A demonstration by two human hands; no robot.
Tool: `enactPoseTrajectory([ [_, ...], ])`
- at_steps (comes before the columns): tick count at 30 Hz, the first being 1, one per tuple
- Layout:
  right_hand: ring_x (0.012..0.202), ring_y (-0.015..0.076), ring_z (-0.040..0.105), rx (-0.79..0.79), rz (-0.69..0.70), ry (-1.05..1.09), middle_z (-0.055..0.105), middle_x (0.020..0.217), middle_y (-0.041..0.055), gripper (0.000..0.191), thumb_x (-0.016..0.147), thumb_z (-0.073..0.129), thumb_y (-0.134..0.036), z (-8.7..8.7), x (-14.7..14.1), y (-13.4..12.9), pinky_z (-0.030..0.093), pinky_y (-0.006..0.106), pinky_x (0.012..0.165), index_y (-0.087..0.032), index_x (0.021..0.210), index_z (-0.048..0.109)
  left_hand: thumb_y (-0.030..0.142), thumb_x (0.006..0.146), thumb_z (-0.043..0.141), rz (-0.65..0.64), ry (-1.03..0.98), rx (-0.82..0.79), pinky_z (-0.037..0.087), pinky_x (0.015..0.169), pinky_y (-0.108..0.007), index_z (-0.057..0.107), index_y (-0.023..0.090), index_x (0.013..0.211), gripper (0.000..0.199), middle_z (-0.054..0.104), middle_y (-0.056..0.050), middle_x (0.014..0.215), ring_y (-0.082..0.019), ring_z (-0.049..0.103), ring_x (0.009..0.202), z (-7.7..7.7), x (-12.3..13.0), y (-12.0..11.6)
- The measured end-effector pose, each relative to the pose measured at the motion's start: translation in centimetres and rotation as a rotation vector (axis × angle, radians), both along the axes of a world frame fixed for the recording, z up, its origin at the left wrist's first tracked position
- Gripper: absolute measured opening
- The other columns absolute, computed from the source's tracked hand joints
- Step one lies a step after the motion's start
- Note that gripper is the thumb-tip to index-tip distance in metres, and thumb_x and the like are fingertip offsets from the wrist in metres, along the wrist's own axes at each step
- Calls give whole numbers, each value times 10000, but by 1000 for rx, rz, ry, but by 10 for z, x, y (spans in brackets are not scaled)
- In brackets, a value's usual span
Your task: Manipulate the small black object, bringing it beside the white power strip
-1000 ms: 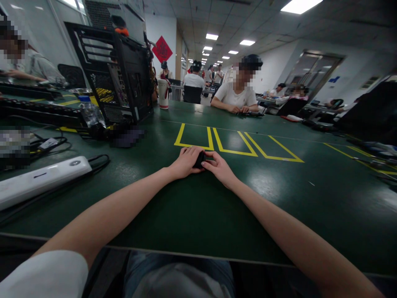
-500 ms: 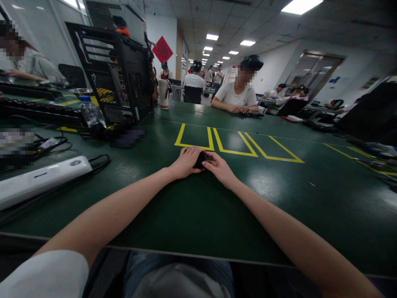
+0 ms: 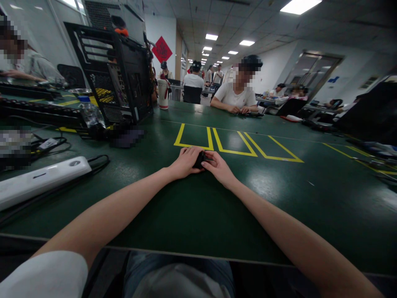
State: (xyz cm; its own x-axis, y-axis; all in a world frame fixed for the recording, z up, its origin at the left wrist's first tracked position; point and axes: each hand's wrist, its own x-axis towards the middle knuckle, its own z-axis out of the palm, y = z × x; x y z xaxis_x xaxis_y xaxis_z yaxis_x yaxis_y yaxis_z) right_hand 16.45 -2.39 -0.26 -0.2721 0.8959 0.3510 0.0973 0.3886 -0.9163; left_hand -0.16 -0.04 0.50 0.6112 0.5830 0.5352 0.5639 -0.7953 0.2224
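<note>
1. The left hand (image 3: 185, 161) is wrapping over a small black object (image 3: 199, 160) from its left side, with the fingers hiding much of it.
2. The right hand (image 3: 219, 166) is pinching the object's right side between thumb and fingers.
3. The object is sitting between both hands, at or just above the green tabletop (image 3: 198, 211); contact underneath is staying hidden, so I cannot tell whether it is resting there.
4. It is lying on the near side of the yellow tape outlines (image 3: 235, 153), just beside the leftmost one.
5. As a judgement, the handling is appearing to be under way: both hands are holding the object, and neither is letting it go.
6. Nothing visible is showing a finished result, and the covering fingers are concealing any work on the object, so what is being left undone is remaining unclear.
7. A computer case (image 3: 136, 78) and a white device (image 3: 46, 180) are standing and lying off to the left, both untouched.
</note>
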Motion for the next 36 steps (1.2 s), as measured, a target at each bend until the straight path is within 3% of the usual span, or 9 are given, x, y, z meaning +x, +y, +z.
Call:
enactPoseTrajectory([
  [12, 1002, 157, 538, 60, -23, -16, 523, 1029, 9, 219, 720, 572, -248, 0, -1, -4, 421, 378, 932, -227, 909, 464, 316, 688, 604, 12, 2, 1, 277, 917, -425, 320, 190, 1137, 546, 463, -106, 1163, -262, 418, 1108, -2, 1, 2],
  [18, 1038, 177, 505, 58, -56, -88, 491, 1094, 36, 326, 712, 567, -206, 3, -1, -5, 405, 403, 942, -226, 1019, 458, 304, 686, 604, 5, 9, -1, 281, 913, -418, 332, 186, 1121, 526, 470, -102, 1145, -256, 430, 1090, -1, 1, 1],
  [22, 1057, 181, 494, 67, -36, -74, 488, 1068, 29, 316, 691, 581, -182, 7, -2, -9, 414, 394, 936, -224, 980, 460, 256, 666, 619, 3, 4, -5, 280, 914, -419, 321, 191, 1131, 556, 463, -100, 1159, -256, 421, 1104, 0, 0, 1],
  [29, 1001, 155, 530, 84, -47, -36, 520, 981, 3, 188, 722, 560, -229, 3, -2, -7, 417, 373, 937, -223, 879, 457, 301, 693, 597, 9, 1, -7, 277, 916, -435, 322, 197, 1140, 535, 467, -103, 1150, -261, 426, 1096, 0, 1, 0],
  [36, 1095, 175, 456, 93, -55, -100, 452, 1120, 35, 345, 727, 531, -169, 5, -5, -13, 443, 374, 913, -240, 1048, 429, 246, 660, 621, 4, 0, -15, 274, 921, -432, 320, 195, 1141, 570, 467, -99, 1156, -256, 421, 1104, 0, 0, 0],
])
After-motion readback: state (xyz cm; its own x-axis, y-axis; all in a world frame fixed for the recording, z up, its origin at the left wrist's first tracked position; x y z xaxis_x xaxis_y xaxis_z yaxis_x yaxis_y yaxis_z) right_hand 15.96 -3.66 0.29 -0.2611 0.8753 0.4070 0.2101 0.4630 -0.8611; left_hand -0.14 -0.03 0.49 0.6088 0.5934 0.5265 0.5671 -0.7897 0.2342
